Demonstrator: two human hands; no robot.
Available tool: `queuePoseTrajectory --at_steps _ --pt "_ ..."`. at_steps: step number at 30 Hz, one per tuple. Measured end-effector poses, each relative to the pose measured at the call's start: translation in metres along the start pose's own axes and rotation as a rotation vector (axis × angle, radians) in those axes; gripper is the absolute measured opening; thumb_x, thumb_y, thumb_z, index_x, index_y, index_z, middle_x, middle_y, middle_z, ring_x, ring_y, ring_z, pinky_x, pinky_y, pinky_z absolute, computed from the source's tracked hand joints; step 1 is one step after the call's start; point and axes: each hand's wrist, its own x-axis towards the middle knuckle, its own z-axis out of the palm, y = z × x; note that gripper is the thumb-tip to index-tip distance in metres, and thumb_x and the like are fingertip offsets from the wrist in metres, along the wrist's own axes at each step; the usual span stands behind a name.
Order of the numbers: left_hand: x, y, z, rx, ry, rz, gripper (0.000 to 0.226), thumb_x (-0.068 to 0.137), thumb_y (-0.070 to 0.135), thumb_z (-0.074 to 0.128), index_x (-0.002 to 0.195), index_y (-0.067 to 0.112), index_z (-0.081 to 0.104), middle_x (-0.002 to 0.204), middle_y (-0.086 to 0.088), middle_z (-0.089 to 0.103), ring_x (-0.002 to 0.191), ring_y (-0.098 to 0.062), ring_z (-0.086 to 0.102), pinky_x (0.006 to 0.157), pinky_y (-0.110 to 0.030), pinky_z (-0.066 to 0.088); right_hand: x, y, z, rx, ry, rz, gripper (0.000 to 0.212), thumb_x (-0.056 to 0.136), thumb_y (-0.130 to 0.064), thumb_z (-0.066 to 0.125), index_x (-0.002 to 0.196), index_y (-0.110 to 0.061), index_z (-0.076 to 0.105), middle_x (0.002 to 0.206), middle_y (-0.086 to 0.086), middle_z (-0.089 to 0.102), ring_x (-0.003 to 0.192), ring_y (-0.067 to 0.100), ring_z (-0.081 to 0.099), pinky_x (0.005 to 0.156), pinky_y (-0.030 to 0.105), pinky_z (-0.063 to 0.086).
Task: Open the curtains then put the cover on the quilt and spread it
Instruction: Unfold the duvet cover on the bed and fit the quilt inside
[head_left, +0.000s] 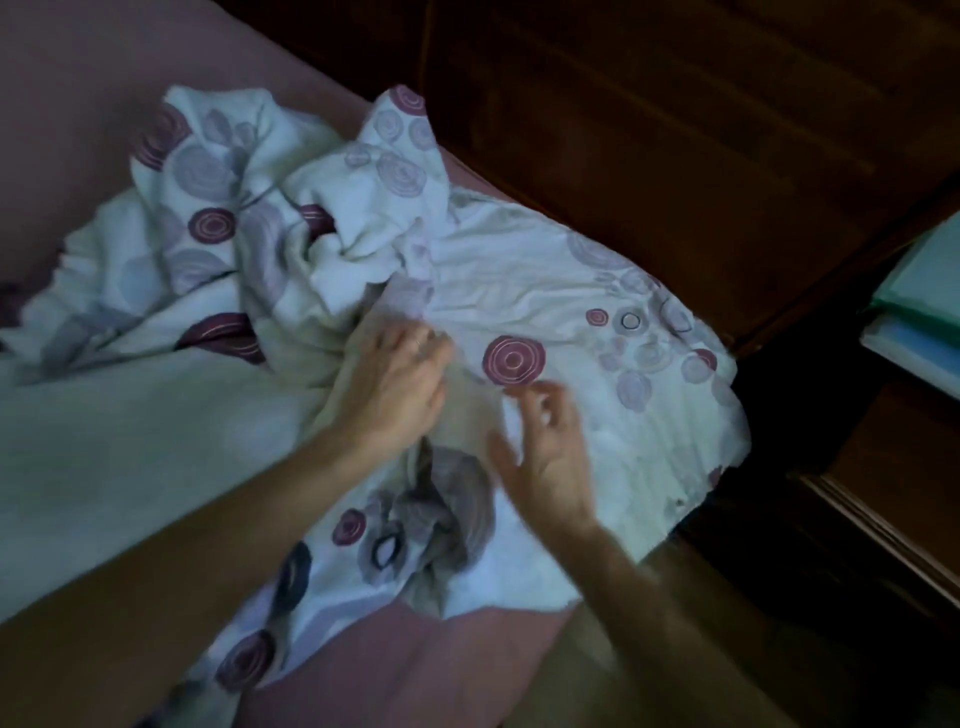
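Observation:
A white quilt cover printed with purple and grey circles lies crumpled across the bed. A plain off-white quilt spreads out to the left, partly under the cover. My left hand rests on the fabric at the middle, its fingertips tucked into a fold of the cover, so its grip is unclear. My right hand hovers just right of it, blurred, with fingers spread and loosely bent, holding nothing. No curtains are in view.
The bed has a pink sheet showing at the top left and bottom. Dark wooden furniture runs along the far and right side. Stacked pale green and blue items sit at the right edge.

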Motion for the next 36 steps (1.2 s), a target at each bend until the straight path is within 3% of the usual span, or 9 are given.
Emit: queuePoseTrajectory --at_steps 3,7,11,15,20,23,25,31,36 --pt "-0.076 0.022 -0.013 -0.08 0.021 -0.057 0.013 0.075 0.013 0.061 0.085 0.012 0.053 0.091 -0.013 0.052 0.079 -0.035 0.054 0.067 -0.043 0.045 -0.077 -0.045 0.033 0.028 -0.064 -0.223 0.031 0.078 -0.033 0.065 0.102 -0.014 0.062 0.1 0.008 0.054 0.085 0.027 0.052 0.068 0.039 0.047" --pt "-0.183 0.021 -0.023 -0.1 -0.089 -0.147 0.021 0.071 0.013 0.069 0.09 0.011 0.059 0.082 -0.011 0.058 0.065 -0.033 0.06 0.051 -0.034 0.044 -0.132 -0.065 0.081 -0.143 -0.292 -0.285 0.051 0.069 -0.032 0.068 0.116 -0.019 0.056 0.11 0.002 0.054 0.094 0.025 0.052 0.076 0.039 0.049" --pt "-0.266 0.006 -0.008 0.028 -0.308 -0.189 0.045 0.064 0.021 0.081 0.103 0.008 0.064 0.088 -0.011 0.063 0.069 -0.028 0.066 0.053 -0.03 0.051 -0.127 -0.073 0.113 -0.415 -0.337 -0.097 0.047 0.09 -0.025 0.051 0.136 -0.029 0.042 0.132 0.001 0.048 0.117 0.029 0.045 0.093 0.043 0.038" --pt "-0.294 -0.017 0.016 0.058 -0.341 -0.33 0.075 0.078 0.043 0.067 0.139 0.02 0.03 0.139 -0.009 0.033 0.12 -0.029 0.042 0.086 -0.036 0.047 -0.101 -0.088 0.109 -0.423 -0.331 0.01 0.032 0.094 -0.014 0.044 0.122 -0.022 0.058 0.116 0.007 0.063 0.109 0.032 0.057 0.092 0.04 0.042" --pt "-0.289 -0.026 0.005 0.085 -0.22 -0.358 0.092 0.061 0.051 0.079 0.134 0.025 0.029 0.137 -0.006 0.033 0.122 -0.027 0.037 0.086 -0.046 0.044 -0.1 -0.098 0.009 -0.138 -0.925 0.032 0.022 0.09 -0.013 0.052 0.107 -0.015 0.064 0.107 0.002 0.062 0.106 0.021 0.054 0.09 0.028 0.035" --pt "-0.268 -0.02 -0.013 0.04 -0.049 -0.35 0.056 0.075 0.039 0.071 0.122 0.022 0.047 0.123 -0.003 0.05 0.111 -0.028 0.048 0.079 -0.044 0.045 -0.092 -0.109 -0.063 -0.173 -1.087 0.233 0.032 0.089 -0.029 0.058 0.119 -0.037 0.061 0.12 -0.017 0.053 0.117 0.009 0.043 0.104 0.029 0.027" --pt "-0.251 -0.017 -0.023 -0.098 -0.082 -0.383 0.032 0.087 0.028 0.058 0.118 0.022 0.057 0.118 -0.003 0.061 0.108 -0.03 0.055 0.084 -0.044 0.046 -0.083 -0.109 -0.082 -0.392 -1.002 0.176 0.032 0.09 -0.032 0.058 0.121 -0.034 0.061 0.126 -0.015 0.052 0.12 0.012 0.044 0.102 0.027 0.03" --pt "-0.238 -0.015 -0.028 -0.631 -0.786 -0.244 0.03 0.084 0.038 0.065 0.101 0.014 0.061 0.089 0.0 0.063 0.079 -0.017 0.059 0.066 -0.024 0.044 -0.137 -0.116 -0.014 -0.55 0.114 -0.146 0.019 0.087 -0.006 0.053 0.104 -0.009 0.062 0.102 0.013 0.053 0.092 0.03 0.047 0.077 0.038 0.04" --pt "-0.256 -0.017 -0.015 -0.722 -0.325 -0.523 0.038 0.084 0.041 0.064 0.105 0.01 0.056 0.102 -0.008 0.063 0.095 -0.029 0.061 0.081 -0.038 0.05 -0.22 -0.126 0.054 -0.299 -0.046 -0.175 0.045 0.068 0.005 0.048 0.109 -0.012 0.058 0.109 0.01 0.053 0.092 0.029 0.051 0.078 0.042 0.046"
